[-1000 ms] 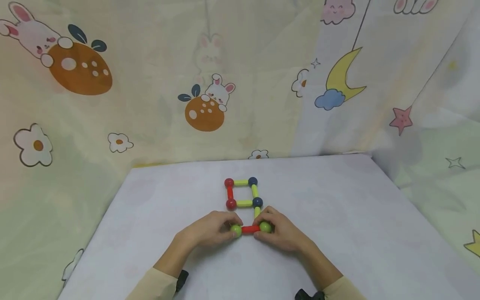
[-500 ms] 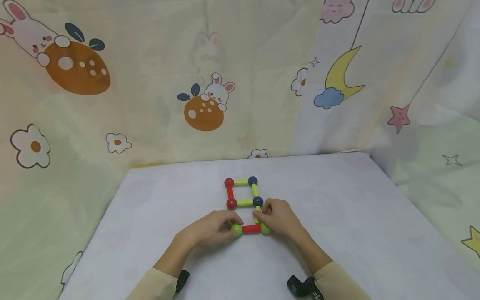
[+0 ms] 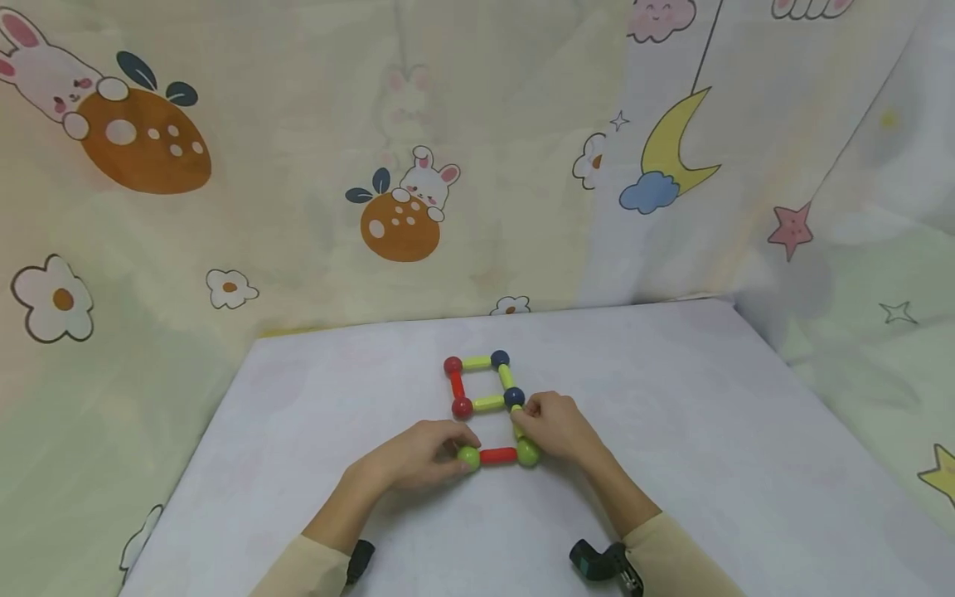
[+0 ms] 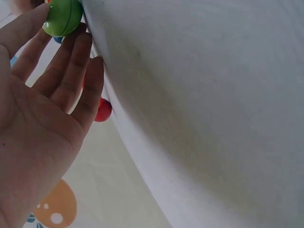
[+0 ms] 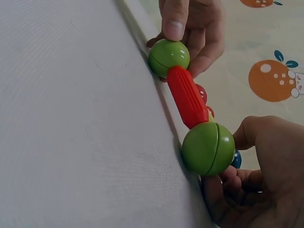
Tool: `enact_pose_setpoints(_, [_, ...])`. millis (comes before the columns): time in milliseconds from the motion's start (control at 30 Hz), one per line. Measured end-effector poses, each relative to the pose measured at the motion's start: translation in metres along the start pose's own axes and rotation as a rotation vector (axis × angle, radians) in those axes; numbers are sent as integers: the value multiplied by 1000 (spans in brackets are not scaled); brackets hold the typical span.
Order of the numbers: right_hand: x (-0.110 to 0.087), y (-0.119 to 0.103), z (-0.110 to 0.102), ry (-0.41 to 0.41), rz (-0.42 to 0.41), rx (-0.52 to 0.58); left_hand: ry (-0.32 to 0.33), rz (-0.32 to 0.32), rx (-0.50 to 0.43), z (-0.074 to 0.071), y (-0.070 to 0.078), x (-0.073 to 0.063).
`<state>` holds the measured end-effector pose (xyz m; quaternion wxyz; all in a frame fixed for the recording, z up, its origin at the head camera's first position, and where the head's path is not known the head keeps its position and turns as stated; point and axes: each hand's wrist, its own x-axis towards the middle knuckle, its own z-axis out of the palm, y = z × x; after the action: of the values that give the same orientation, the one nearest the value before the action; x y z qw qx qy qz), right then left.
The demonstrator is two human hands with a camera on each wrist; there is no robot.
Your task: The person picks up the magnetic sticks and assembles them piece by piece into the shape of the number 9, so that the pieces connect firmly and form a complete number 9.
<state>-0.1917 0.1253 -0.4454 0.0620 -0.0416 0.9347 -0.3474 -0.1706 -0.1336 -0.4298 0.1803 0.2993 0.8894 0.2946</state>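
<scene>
On the white table lies a figure of magnetic balls and rods. At its far end, two red balls (image 3: 462,407) and two dark blue balls (image 3: 514,398) form a square with yellow-green rods (image 3: 489,404) and a red rod (image 3: 457,385). My left hand (image 3: 421,454) pinches the left green ball (image 3: 468,458), thumb and fingers around it. A second red rod (image 3: 498,456) joins that ball to the right green ball (image 3: 527,453). My right hand (image 3: 559,427) pinches the yellow-green rod (image 3: 518,432) between the blue ball and the right green ball, partly covering it.
The white table (image 3: 313,373) reaches back to a cloth backdrop (image 3: 298,166) printed with rabbits, flowers and a moon. Black wrist devices (image 3: 608,565) sit at both cuffs, low in the head view.
My right hand has left the right green ball and moved up onto the yellow-green rod. The square has turned slightly, its near blue ball shifting a little away. My left hand stays on its ball.
</scene>
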Motion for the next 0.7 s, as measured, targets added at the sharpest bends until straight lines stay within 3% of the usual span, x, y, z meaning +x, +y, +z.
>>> enact_pose_setpoints(300, [0,2,-3,-58,-39,21,14,-7,0,-2,-3,-2])
enact_pose_setpoints(700, [-6,5,-3,-72,-82,68,14,-4,-9,-2,0,-3])
